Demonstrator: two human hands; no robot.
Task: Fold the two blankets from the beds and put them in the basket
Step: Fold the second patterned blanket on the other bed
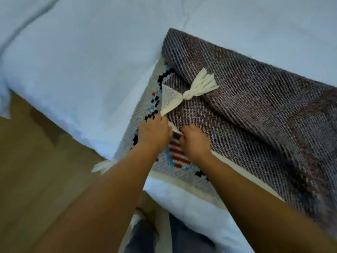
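Left forearm (109, 189) and right forearm (246, 189) bare, stretched forward over the near part of the blanket (255, 110), left hand (155, 132) knuckles up, fingers curled on the blanket's pale edge, right hand (195, 141) just beside it, pinching the same edge

The folded blanket (255, 99) fills my two o'clock. Bare sheet (82, 52) lies open at eleven, floor (36, 170) at eight.

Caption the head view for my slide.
Left hand and right hand pinch the edge of a grey woven tasselled blanket folded over on a pale blue bed sheet.
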